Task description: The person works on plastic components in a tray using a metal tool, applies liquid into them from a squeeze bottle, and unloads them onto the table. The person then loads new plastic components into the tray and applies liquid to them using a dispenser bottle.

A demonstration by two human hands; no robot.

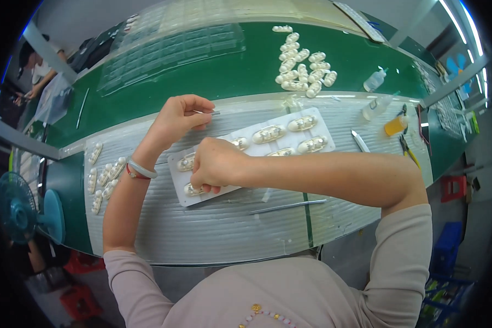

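Note:
A white rectangular holder (323,123) lies slanted before me, with white oval pieces (268,134) set in its two rows. My right hand (217,164) is over its left end, fingers curled down at a white oval piece (191,189) in the near row. The palm hides what those fingertips pinch, and the hand and forearm cover part of the holder. Just beyond the holder's far edge, my left hand (183,117) is closed in a pinch on a thin metal tool (216,113), of which only a short grey end shows.
Loose oval pieces lie at left (105,177) and in a far pile (306,65). A metal rod (287,206) rests near me. On the right are squeeze bottles (375,81), an orange jar (396,126), pliers (409,150) and a cutter (359,141). Clear trays (172,57) sit far left.

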